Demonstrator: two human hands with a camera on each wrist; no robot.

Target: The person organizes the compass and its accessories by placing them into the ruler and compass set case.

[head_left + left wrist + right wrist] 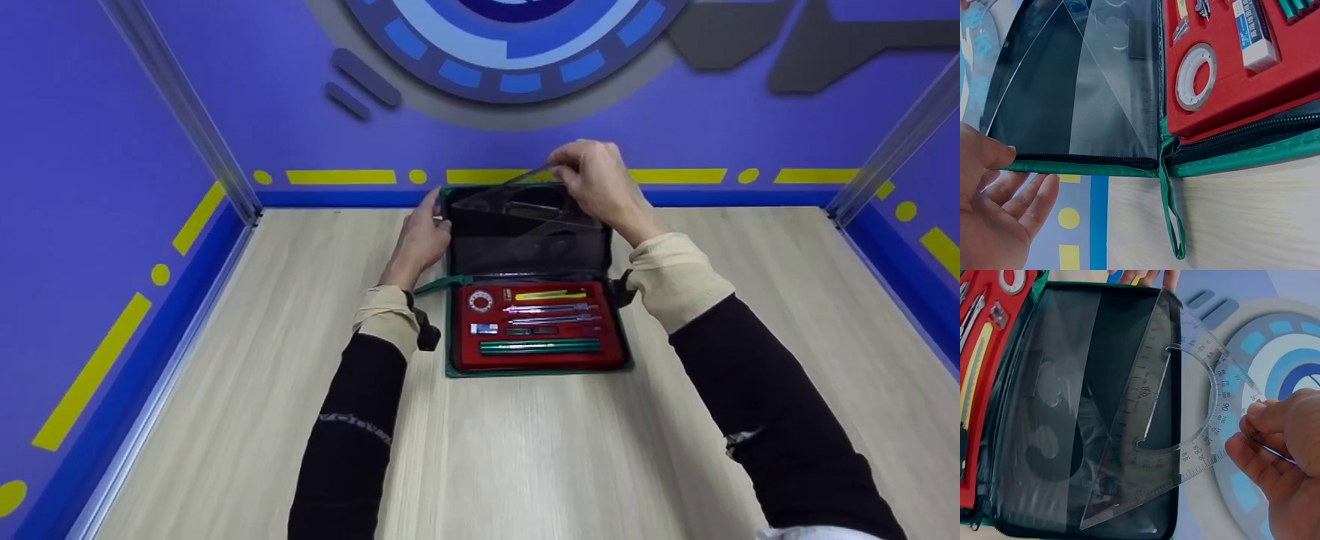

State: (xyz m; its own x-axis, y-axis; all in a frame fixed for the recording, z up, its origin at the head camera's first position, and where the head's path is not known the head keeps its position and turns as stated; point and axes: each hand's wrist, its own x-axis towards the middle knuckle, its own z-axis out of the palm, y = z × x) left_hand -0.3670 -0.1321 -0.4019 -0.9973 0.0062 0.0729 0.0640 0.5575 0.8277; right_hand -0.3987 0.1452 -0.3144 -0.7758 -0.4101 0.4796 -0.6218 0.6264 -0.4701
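A green zip case (450,369) lies open on the wooden table. Its red tray (466,354) holds a white ring (480,301), an eraser (484,328), metal compasses (551,309) and green pencils (540,346). The black lid (525,244) stands raised behind the tray. My left hand (433,217) is at the lid's left edge. Its thumb (995,154) touches the zip edge and its fingers lie straight behind the lid (1072,101). My right hand (1252,417) pinches the corner of a clear set square with a protractor arc (1199,410). That set square sits half over the lid's clear pocket (1061,410).
A green strap (1171,216) hangs from the case's spine onto the table. Blue walls with yellow markings (341,177) close in the table at the back and both sides. Bare wooden tabletop (525,457) stretches in front of the case.
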